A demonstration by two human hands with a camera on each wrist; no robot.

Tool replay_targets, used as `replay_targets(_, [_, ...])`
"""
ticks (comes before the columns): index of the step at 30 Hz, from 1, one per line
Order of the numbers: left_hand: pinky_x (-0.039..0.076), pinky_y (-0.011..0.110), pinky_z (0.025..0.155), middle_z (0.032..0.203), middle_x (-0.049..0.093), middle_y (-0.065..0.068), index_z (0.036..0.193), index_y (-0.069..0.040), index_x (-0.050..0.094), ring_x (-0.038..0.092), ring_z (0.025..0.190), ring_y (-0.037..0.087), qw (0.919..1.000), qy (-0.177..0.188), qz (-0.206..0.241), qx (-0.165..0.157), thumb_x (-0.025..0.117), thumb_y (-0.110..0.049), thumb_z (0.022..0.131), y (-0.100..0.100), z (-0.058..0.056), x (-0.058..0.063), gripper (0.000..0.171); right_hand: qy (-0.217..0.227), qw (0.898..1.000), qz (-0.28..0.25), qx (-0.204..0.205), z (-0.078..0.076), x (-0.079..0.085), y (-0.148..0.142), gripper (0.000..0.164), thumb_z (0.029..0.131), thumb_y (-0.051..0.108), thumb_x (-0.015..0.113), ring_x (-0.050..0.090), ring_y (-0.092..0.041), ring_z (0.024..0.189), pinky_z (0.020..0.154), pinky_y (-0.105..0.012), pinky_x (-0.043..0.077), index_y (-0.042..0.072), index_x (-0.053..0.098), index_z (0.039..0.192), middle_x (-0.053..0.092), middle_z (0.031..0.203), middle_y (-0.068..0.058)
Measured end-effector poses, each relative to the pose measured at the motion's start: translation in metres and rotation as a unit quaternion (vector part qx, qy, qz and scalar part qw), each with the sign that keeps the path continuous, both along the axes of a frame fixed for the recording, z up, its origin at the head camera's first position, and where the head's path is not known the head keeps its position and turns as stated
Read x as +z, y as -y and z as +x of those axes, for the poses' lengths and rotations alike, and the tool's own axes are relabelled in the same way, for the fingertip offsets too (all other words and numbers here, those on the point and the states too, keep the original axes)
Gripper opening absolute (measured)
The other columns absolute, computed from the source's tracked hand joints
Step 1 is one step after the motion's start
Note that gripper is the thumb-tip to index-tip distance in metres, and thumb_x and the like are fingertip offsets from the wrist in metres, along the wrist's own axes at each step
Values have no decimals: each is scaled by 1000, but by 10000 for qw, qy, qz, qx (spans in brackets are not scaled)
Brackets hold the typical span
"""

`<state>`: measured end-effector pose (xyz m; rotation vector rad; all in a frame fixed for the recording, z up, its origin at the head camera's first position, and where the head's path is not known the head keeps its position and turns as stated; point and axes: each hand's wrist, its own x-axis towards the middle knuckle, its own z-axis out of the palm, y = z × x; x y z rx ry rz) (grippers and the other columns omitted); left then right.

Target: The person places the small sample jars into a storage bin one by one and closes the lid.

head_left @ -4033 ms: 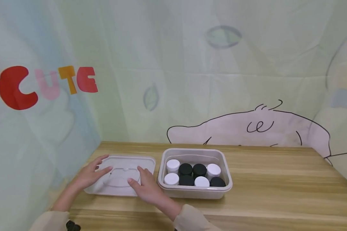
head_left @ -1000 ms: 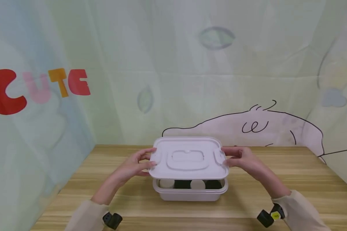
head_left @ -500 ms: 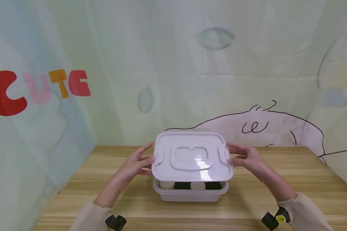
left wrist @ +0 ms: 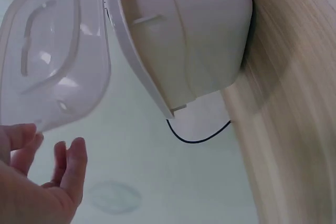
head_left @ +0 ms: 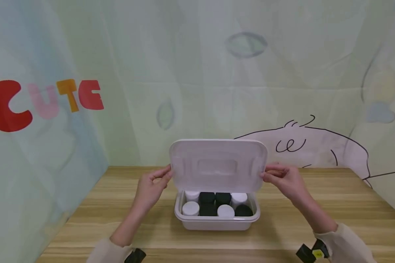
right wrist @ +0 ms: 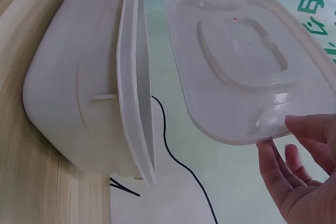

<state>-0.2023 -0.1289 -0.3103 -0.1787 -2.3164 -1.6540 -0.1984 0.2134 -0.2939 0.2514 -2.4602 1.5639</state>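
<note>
A pale plastic lid (head_left: 217,166) is held tilted up above the back of a matching storage box (head_left: 217,223), its inner side facing the head camera. My left hand (head_left: 153,188) pinches the lid's left edge, and my right hand (head_left: 288,184) pinches the right edge between thumb and fingers. Inside the box stand several round containers, some with a white cap (head_left: 191,208) and some with a black cap (head_left: 243,210). In the right wrist view the lid (right wrist: 241,66) hangs apart from the box rim (right wrist: 134,87).
The box stands on a wood-grain table (head_left: 118,212). A printed curtain (head_left: 197,73) hangs behind and at the left. Dark cables (right wrist: 181,163) show beyond the box in the right wrist view.
Four seconds ago the lid lay on the table left of the box. Both hands have since brought it over the box. In the last half second its front edge tipped up, uncovering the caps.
</note>
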Motion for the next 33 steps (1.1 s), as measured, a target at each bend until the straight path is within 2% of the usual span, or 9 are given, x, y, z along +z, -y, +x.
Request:
replay_targets(3, [51,24,69,109,63,17,121,-3,58,60,90,19,10000,23,84,34,55,-15,91,-3,6,3,32,-426,9990,78,-54,0,-1,2,27,80,9,69,62,-4,74,68,-22,50,-9,66,99,64,91,-13])
replay_targets(6, [51,27,74,107,63,16,125,-2,54,58,90,13,9963,433,700,-241,49,-15,94,-6,10,7,34,-768,9969,153,-96,0,-3,1,23,79,7,70,59,-4,71,63,-20,49,-9,67,95,67,85,-6])
replay_targets(9, [51,32,78,113,61,13,124,-1,54,56,94,11,9871,768,1341,-418,45,-17,96,-6,12,9,34,-998,9950,60,-19,-1,-5,-1,21,78,1,69,58,-1,72,62,-19,49,-10,67,95,67,83,6])
replay_targets(12, [51,33,77,116,59,10,119,0,58,55,96,13,9841,826,1518,-412,46,-25,96,-5,13,10,36,-1133,9935,45,82,-1,-6,-2,21,78,-4,67,59,2,76,62,-18,50,-11,66,98,68,89,4])
replay_targets(16, [51,30,76,114,61,9,115,1,61,57,94,11,9857,837,1407,-404,54,-27,92,-5,12,7,37,-1085,9938,159,189,-1,-7,-3,20,82,-1,63,60,3,81,65,-19,50,-8,66,101,66,99,-16])
replay_targets(19, [51,28,74,113,62,10,114,1,61,60,89,8,9862,919,1298,-468,61,-19,87,-4,10,4,33,-877,9955,185,297,-1,-7,-3,21,87,3,58,59,2,82,68,-20,50,-6,65,104,64,104,-20])
replay_targets(25, [51,26,69,122,55,17,121,0,57,62,82,9,9870,1020,871,-891,64,-4,83,-1,9,-1,40,-565,9956,67,748,-2,-11,-2,28,90,10,57,61,-4,82,68,-25,51,-6,61,113,60,112,-21])
replay_targets(29, [52,30,67,130,48,20,127,0,51,63,82,15,9848,1042,631,-1239,62,-4,83,1,7,-4,45,-479,9945,388,850,-4,-17,-2,36,86,16,63,59,-10,74,60,-24,49,-1,60,117,61,110,-19])
replay_targets(33, [52,32,67,133,45,19,129,0,48,63,81,17,9833,1092,373,-1407,62,-6,84,4,3,-8,48,-365,9940,595,844,-6,-22,0,39,83,19,66,57,-13,71,55,-25,47,3,60,118,60,109,-16])
